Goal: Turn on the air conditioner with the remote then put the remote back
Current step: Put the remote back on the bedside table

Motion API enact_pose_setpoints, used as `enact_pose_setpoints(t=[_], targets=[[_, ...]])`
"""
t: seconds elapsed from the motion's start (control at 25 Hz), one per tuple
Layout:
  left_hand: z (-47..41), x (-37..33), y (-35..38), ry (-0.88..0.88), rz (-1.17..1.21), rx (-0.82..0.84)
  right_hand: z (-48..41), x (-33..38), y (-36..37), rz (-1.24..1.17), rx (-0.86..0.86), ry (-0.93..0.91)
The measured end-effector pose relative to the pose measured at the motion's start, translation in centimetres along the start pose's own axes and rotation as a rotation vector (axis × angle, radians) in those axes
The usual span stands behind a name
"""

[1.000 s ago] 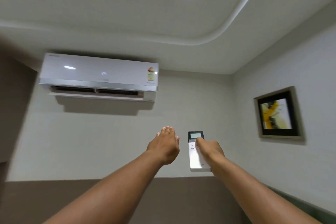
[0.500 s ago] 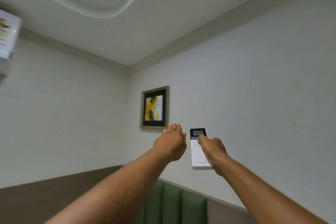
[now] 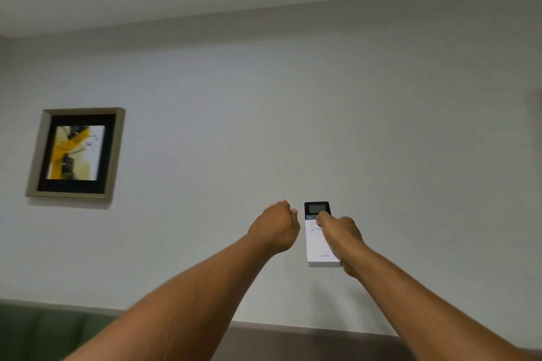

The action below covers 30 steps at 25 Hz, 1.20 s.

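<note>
A person's right hand (image 3: 341, 239) holds a white remote (image 3: 319, 239) out at arm's length before a pale wall (image 3: 322, 111), the fingers wrapped around its right edge and the thumb laid on the buttons just under the small dark screen, a grip that suits pressing a key while aiming the top end forward. The left hand (image 3: 275, 228) hangs just beside the remote, apart from it, its fingers curled loosely inward and holding nothing; it seems raised only for balance or readiness. The air conditioner itself is nowhere in view, so whether the remote points at it, or whether the unit has answered, cannot be told. The screen's reading is too small to make out, as are the button labels, and the thumb covers part of the keypad. A framed picture (image 3: 76, 154) of yellow and black shapes hangs to the left on the same wall. Along the bottom edge a dark band and a green padded surface (image 3: 44, 331) are cut off by both forearms, and no place where the remote belongs shows. Judging by the hold, the pressing step is at hand or just done; the return is not yet done.
</note>
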State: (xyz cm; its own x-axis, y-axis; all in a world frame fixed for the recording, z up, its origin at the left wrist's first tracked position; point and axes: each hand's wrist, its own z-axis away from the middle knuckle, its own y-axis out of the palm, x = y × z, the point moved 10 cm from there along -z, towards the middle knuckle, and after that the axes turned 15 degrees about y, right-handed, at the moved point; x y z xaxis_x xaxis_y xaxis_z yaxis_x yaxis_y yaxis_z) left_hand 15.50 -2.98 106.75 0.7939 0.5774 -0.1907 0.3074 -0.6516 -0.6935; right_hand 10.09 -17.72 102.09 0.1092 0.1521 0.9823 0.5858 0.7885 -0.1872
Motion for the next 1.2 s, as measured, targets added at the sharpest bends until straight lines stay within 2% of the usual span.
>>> enact_pose_setpoints(t=[0.16,0.32,0.44,0.6,0.8,0.96,1.08,1.2], targets=[[0.0,0.0,3.1,-0.229,0.515,-0.111,-0.7,-1.2,-2.3,-0.003,-0.077,0.014],[1.8,-0.2,7.6,-0.427,0.944,-0.077,-1.3,-3.6,-2.1,0.025,-0.071,0.05],[3.3,0.8,10.1,-0.496,1.062,-0.079,-2.3,-6.6,-0.8,0.035,-0.02,0.102],[8.2,4.0,16.1,-0.616,1.064,-0.042,-4.4,-13.7,1.5,0.085,0.036,0.182],[18.5,9.1,28.7,-0.839,1.058,0.043,-7.3,-28.4,5.4,0.165,0.089,0.37],[30.9,13.3,40.8,-1.074,0.964,0.165,-7.8,-46.8,9.5,0.193,0.129,0.604],[41.7,15.5,49.7,-1.235,0.935,0.255,-6.1,-60.7,11.0,0.204,0.077,0.753],[53.5,16.0,57.7,-1.359,0.893,0.335,-3.3,-74.5,12.9,0.323,0.117,0.849]])
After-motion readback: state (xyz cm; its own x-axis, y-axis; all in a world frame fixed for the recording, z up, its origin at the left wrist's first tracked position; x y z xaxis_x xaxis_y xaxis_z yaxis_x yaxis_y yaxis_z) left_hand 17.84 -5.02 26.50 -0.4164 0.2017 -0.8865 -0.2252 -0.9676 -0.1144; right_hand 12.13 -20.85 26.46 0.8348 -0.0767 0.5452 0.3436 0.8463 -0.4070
